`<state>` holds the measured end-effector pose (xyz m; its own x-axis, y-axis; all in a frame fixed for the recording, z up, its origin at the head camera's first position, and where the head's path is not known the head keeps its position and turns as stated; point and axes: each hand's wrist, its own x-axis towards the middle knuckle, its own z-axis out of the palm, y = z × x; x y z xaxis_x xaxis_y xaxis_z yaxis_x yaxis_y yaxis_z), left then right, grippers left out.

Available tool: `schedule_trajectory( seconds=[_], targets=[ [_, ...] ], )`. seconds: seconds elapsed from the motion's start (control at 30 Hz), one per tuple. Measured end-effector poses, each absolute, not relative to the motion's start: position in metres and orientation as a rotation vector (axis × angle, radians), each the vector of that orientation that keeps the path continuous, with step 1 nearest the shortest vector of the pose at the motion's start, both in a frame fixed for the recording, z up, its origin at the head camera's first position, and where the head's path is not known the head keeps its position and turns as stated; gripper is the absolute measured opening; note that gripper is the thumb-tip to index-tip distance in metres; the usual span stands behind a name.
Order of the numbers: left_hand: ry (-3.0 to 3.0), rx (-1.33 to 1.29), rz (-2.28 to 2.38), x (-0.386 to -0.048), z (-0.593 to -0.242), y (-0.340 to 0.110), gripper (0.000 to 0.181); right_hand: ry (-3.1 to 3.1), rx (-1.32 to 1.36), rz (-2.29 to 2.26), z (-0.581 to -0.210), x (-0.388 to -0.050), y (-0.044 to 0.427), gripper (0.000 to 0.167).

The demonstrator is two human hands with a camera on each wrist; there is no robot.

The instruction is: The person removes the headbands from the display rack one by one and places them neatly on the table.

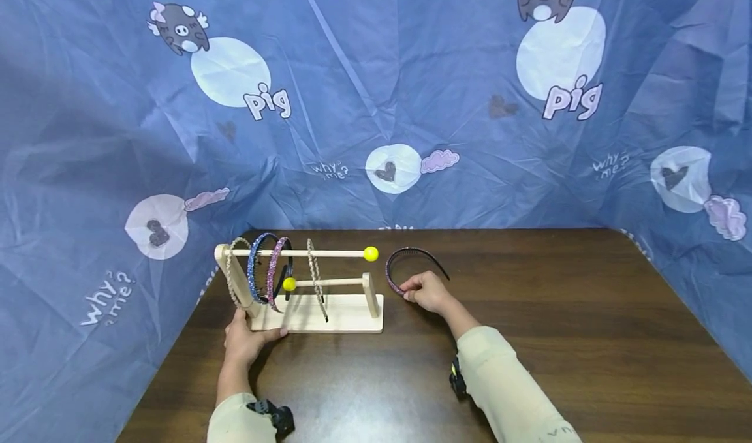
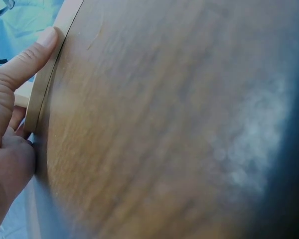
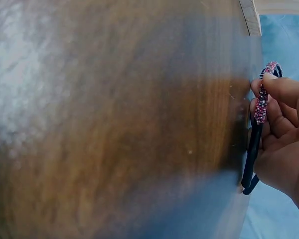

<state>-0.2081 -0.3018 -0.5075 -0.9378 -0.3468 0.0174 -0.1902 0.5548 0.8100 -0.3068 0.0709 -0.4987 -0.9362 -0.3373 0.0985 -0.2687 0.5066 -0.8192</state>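
A wooden rack (image 1: 352, 324) with two horizontal rods stands on the table's left side. The left hand (image 1: 242, 340) grips its base at the left end; in the left wrist view the thumb of that hand (image 2: 10, 94) lies on the base edge (image 2: 46, 79). The right hand (image 1: 431, 293) pinches a dark headband with pink glitter (image 1: 390, 277) right of the rack. In the right wrist view, thumb and fingers of the right hand (image 3: 286, 119) hold the glittery part of the headband (image 3: 260, 105). A blue headband (image 1: 252, 267) and a pink headband (image 1: 272, 270) hang on the upper rod.
Beaded headbands hang at the rack's left end (image 1: 230, 276) and farther right (image 1: 314, 273). Yellow balls cap the upper rod (image 1: 371, 254) and lower rod (image 1: 290, 284). Behind the brown table (image 1: 558, 338) hangs a blue printed cloth (image 1: 458, 58).
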Motion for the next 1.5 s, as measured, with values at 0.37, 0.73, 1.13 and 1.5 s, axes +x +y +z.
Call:
schedule_trajectory(
  seconds=[0.37, 0.73, 1.13, 1.5],
  targets=[
    [-2.625, 0.462, -1.304, -0.211, -0.508, -0.300, 0.096, 2.713, -0.497, -1.415, -0.503, -0.306, 0.073, 0.011],
    [-2.641, 0.463, -1.283, -0.208, -0.507, -0.300, 0.094, 2.697, -0.486, -1.407, -0.504, -0.302, 0.072, 0.010],
    [-2.651, 0.506, -1.290, -0.209, -0.504, -0.301, 0.099, 2.633, -0.498, -1.774, -0.499, -0.297, 0.071, 0.019],
    [-2.654, 0.508, -1.286, -0.210, -0.506, -0.299, 0.097, 2.474, -0.442, -2.060, -0.467, -0.263, 0.061, 0.020]
  ],
)
